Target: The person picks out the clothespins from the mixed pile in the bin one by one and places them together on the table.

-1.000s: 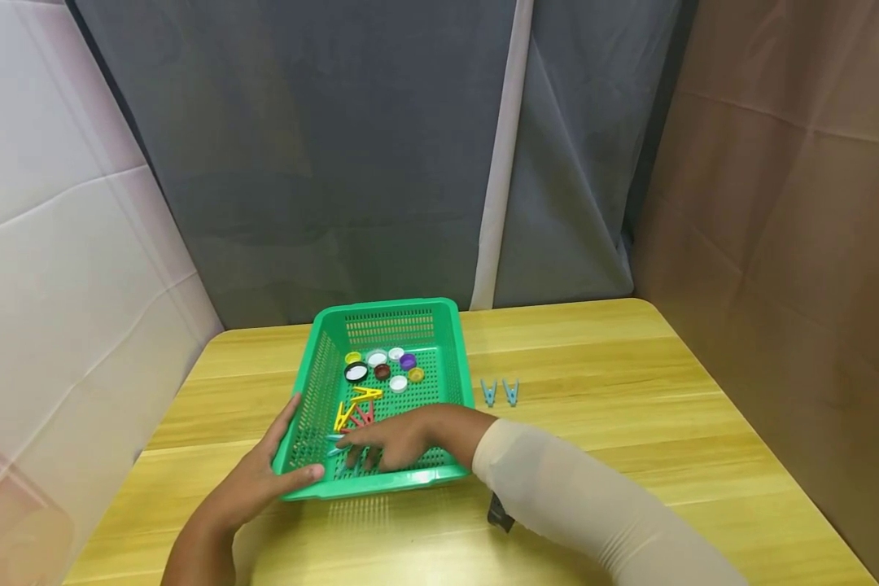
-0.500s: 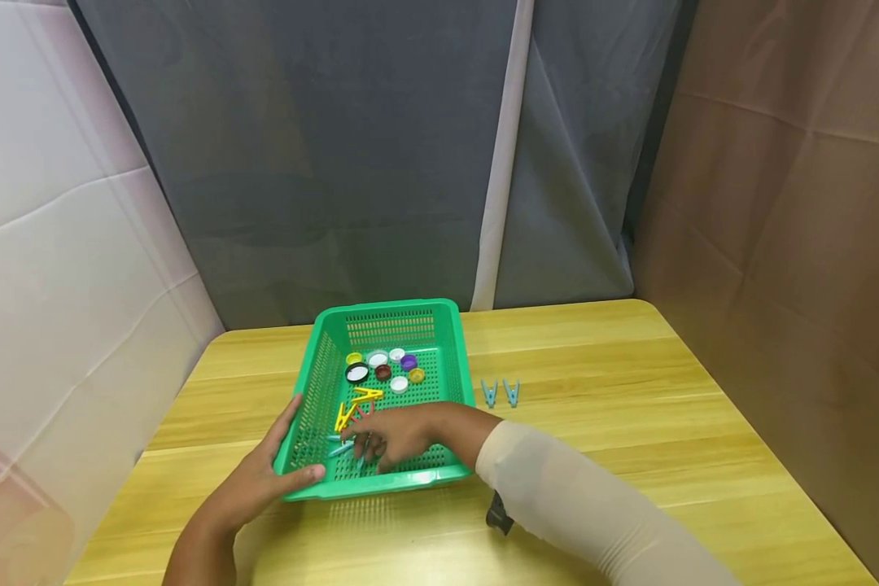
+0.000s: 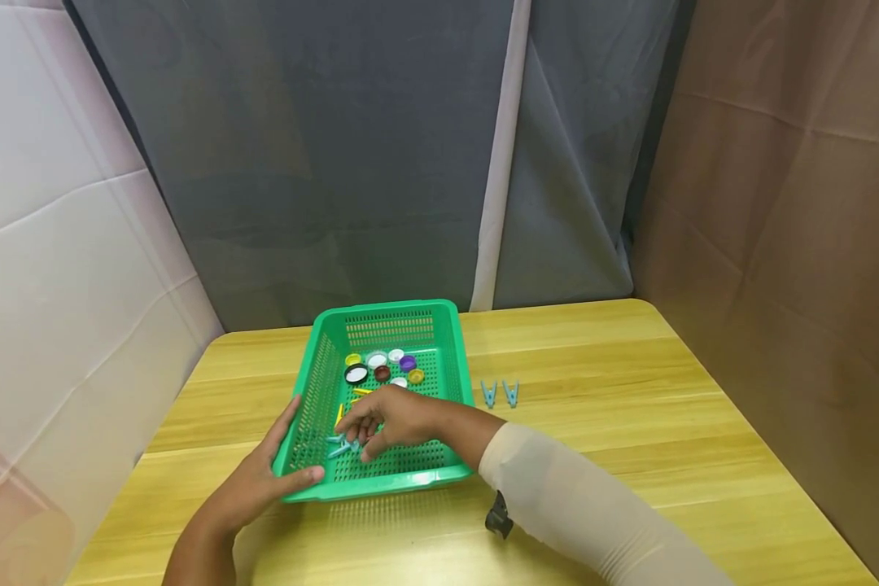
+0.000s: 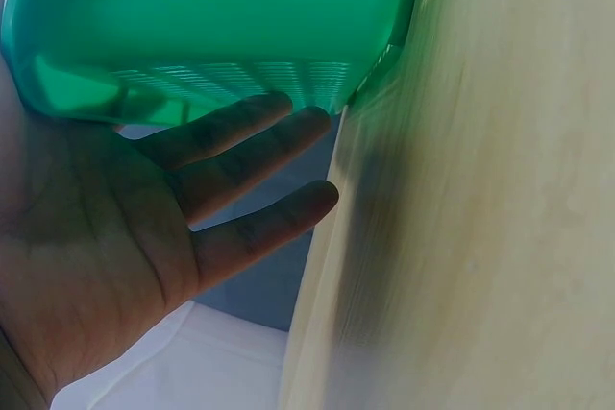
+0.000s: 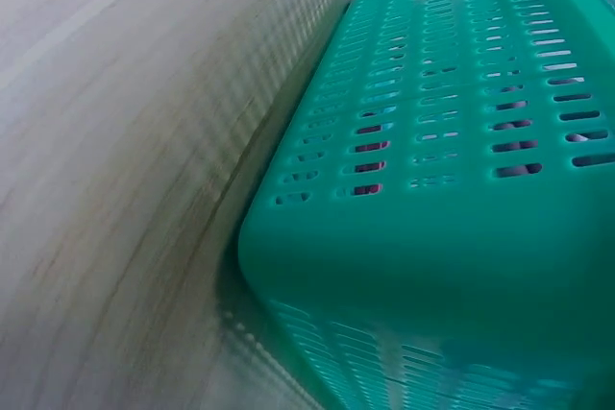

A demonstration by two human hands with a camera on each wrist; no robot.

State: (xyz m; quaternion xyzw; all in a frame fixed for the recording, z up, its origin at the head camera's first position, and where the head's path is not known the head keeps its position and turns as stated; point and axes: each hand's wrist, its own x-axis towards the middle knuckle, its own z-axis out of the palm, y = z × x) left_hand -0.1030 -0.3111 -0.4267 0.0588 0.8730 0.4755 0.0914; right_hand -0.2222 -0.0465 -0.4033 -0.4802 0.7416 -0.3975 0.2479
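A green plastic basket [image 3: 381, 486] stands on the wooden table. My left hand [image 3: 252, 480] rests against its near left corner, thumb on the front rim; in the left wrist view, straight, spread fingers [image 4: 259, 228] lie outside the basket. Inside, my right hand [image 3: 395, 419] hovers with bent fingers, thumb apart from the fingertips, and I see nothing between them. Just below it lie light blue clothespins [image 3: 340, 449]. Yellow clothespins [image 3: 339, 413] show partly behind the hand, which hides the red ones. The right wrist view shows only the slotted basket wall [image 5: 404, 141].
Several bottle caps lie at the basket's far end, among them a purple cap [image 3: 407, 363] and a black-rimmed lid [image 3: 356, 373]. On the table to the right are two blue clothespins [image 3: 500, 394]. A grey curtain [image 3: 300, 179] hangs behind the table.
My right hand has shifted slightly away from me and lifted, now covering the red clothespins. A blue clothespin under it now lies near the other blue ones. My left hand has stayed put.
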